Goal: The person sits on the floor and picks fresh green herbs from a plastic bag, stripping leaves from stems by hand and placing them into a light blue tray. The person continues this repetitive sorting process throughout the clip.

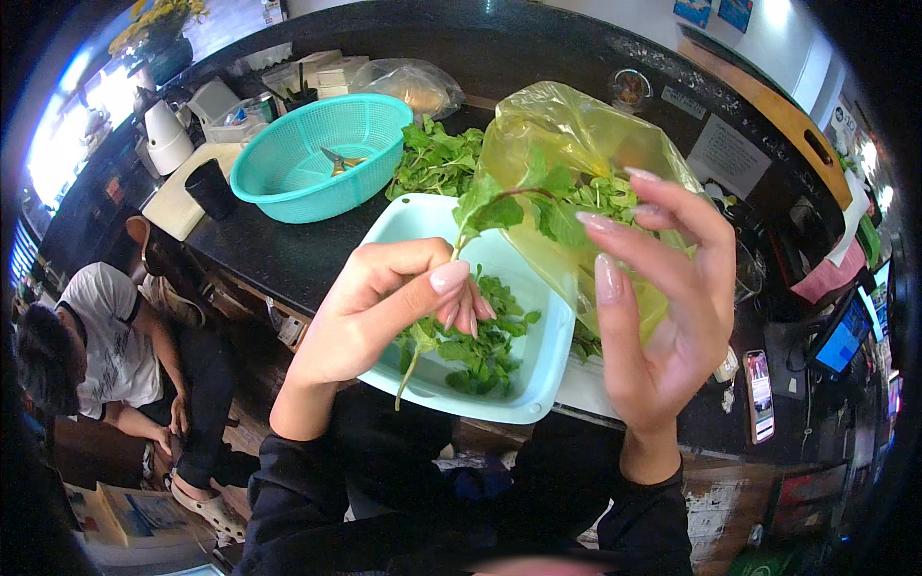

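My left hand (389,309) pinches the stem of a leafy green herb sprig (479,205), which looks like mint, between thumb and fingers. The stem's lower end sticks out below the hand. My right hand (670,295) is raised by the sprig's leafy top, thumb and fingers apart; whether a fingertip touches a leaf is unclear. Beneath the hands, a pale turquoise plastic basin (562,353) holds loose green leaves (482,367). Behind it, a translucent yellow plastic bag (555,122) lies with more herb stems (605,193) at its mouth. A herb pile (443,155) sits left of the bag.
A turquoise colander (252,189) with scissors (342,164) inside stands back left, beside a black cup (209,189) and a cutting board (173,205). A smartphone (759,396) lies at right, near a lit screen (843,335). Another person (115,338) sits low at left.
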Demonstrator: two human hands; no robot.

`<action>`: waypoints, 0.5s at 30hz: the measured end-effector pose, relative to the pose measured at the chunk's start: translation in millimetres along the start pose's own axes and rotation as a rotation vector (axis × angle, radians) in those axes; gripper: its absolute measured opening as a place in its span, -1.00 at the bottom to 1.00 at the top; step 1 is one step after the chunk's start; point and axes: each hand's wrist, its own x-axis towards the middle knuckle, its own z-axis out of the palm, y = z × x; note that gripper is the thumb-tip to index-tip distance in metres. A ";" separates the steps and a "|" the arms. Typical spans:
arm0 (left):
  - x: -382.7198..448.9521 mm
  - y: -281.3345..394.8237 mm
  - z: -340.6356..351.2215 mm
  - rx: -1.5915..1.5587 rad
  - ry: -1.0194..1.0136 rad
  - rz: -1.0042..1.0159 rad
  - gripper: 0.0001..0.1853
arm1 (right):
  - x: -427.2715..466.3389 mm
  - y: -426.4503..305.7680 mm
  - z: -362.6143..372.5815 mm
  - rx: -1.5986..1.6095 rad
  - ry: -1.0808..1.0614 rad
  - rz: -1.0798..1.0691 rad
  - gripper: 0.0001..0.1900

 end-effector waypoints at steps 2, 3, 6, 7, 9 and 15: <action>0.1 0.1 1.4 0.018 -0.029 -0.004 -0.64 | 0.2 2.4 -0.4 -0.013 -0.006 -0.026 -0.77; -0.1 0.3 2.1 0.018 -0.046 0.003 -0.64 | -1.0 2.5 -0.2 0.007 -0.012 -0.006 -0.78; -1.0 1.9 3.6 0.038 -0.079 -0.015 -0.64 | -2.7 6.9 2.7 0.001 -0.019 0.030 -0.81; -1.4 2.8 4.0 0.060 -0.085 -0.021 -0.64 | -3.3 8.2 3.2 -0.004 -0.019 0.043 -0.82; -1.7 4.8 4.5 0.101 -0.099 -0.031 -0.64 | -4.4 10.4 4.1 -0.003 -0.017 0.070 -0.84; -0.9 7.7 4.3 0.115 -0.142 -0.064 -0.63 | -7.5 15.1 5.6 -0.030 -0.009 0.095 -0.84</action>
